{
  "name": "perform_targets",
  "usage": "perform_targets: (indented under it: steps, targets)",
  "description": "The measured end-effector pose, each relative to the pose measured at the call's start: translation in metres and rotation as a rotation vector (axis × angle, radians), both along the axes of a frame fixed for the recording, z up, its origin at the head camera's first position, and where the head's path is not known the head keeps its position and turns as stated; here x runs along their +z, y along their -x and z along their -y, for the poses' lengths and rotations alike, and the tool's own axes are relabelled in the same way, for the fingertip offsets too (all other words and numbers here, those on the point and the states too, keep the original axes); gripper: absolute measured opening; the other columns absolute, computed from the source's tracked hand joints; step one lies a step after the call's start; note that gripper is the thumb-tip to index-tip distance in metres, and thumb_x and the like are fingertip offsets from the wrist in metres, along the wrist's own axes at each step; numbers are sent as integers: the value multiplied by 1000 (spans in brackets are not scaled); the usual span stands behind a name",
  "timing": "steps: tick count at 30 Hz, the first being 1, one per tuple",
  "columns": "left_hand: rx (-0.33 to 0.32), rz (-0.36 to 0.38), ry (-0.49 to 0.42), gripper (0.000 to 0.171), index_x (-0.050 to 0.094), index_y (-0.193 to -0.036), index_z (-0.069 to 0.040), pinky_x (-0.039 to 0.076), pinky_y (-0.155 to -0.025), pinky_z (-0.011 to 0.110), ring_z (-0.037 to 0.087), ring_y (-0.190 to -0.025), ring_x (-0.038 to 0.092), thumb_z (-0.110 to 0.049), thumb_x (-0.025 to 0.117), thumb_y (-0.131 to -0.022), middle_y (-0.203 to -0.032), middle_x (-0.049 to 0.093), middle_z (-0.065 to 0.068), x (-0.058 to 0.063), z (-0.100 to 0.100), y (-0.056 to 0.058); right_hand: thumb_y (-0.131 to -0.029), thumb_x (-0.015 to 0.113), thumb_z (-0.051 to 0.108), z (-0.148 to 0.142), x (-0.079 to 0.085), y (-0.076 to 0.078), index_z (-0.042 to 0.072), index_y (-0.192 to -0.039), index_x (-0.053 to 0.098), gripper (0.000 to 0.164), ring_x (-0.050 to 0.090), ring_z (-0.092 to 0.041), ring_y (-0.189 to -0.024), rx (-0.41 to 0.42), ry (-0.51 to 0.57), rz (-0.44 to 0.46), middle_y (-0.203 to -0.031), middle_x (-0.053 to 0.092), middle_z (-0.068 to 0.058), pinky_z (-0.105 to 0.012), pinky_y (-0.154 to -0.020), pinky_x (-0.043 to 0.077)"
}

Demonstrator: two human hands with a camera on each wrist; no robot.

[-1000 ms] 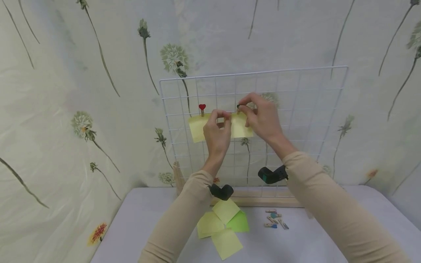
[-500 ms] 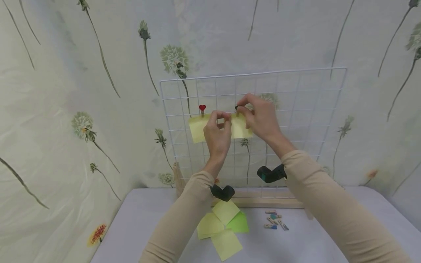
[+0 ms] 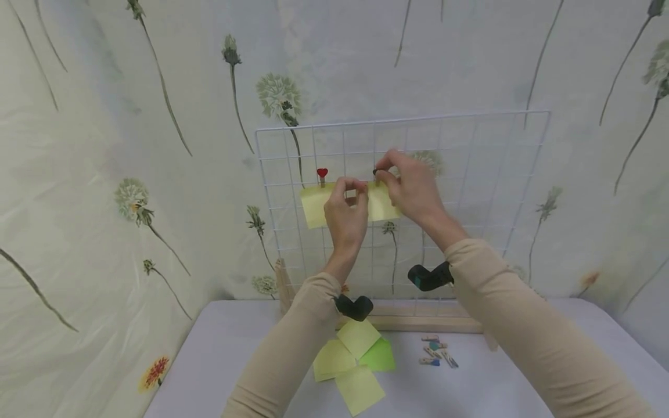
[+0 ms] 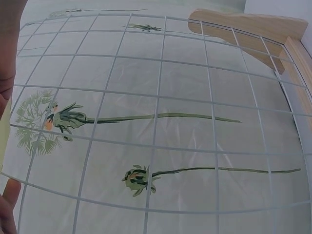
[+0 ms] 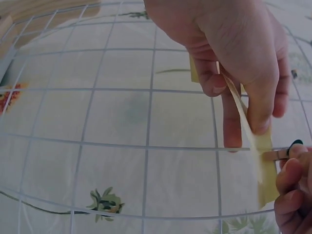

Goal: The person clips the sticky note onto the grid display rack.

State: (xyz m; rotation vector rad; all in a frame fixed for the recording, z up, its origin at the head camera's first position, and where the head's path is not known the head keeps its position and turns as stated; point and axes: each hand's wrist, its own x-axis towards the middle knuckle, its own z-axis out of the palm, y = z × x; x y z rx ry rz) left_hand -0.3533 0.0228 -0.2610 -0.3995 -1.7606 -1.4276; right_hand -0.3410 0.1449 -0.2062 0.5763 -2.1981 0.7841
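Note:
My left hand point(image 3: 346, 217) pinches the left edge of a yellow sticky note point(image 3: 383, 203) at the white wire grid point(image 3: 455, 120). With thumb and forefinger, my right hand point(image 3: 415, 188) grips a small wooden clothespin point(image 5: 277, 155) topped with a dark heart, its tip over the note's upper edge. Fingers cover much of that clothespin in the head view. Just left hangs another yellow note point(image 3: 312, 208), fixed to the grid by a clothespin with a red heart point(image 3: 322, 173). Only bits of hand show along the left border of the left wrist view.
Below, yellow notes point(image 3: 359, 389) and a green note point(image 3: 380, 355) lie on the white table point(image 3: 209, 371). Several clothespins point(image 3: 438, 351) are scattered right of them. A wooden base point(image 3: 423, 323) carries the grid before a flower-printed curtain point(image 3: 198, 87).
My right hand and the clothespin have shifted slightly left along the note's top edge. The left hand keeps its pinch in nearly the same place.

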Motion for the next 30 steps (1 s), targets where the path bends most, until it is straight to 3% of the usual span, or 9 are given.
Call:
perform_targets:
  steps: [6,13,20,27,30]
  targets:
    - [12,7,16,4,59,-89,-9,54,-71,17,17,-85,67,-7,62,-88,-89,69,4,-1,0,-1,-92,60,11,0,-3,1,6,-99,61,9,58,-22,-54,-6,3,3,-100,69,-12,-31,-47,45]
    - [23,15,25,5,60,-91,-10,54,-70,19,17,-80,67,-7,62,-88,-90,68,4,-2,2,-1,-91,61,11,4,-3,0,3,-102,60,13,63,-29,-87,-15,23,-19,-101,69,-14,-40,-70,49]
    - [11,8,27,6,61,-94,-10,54,-69,19,15,-80,67,-8,61,-88,-91,68,3,-3,4,0,-91,62,12,8,-4,1,4,-99,54,14,58,-29,-68,-67,34,-25,-96,67,-14,-36,-60,44]
    - [-4,10,37,7,61,-96,-11,53,-65,18,14,-75,67,-11,60,-90,-95,69,2,-6,3,1,-91,62,16,6,-6,0,6,-100,55,15,62,-29,-73,-84,37,-47,-97,68,-13,-39,-62,47]
    - [-2,14,43,8,62,-98,-12,53,-64,18,14,-73,68,-12,59,-90,-97,70,2,-6,3,1,-91,62,16,5,-7,-1,7,-99,56,14,60,-28,-67,-99,44,-52,-97,69,-12,-36,-58,44]
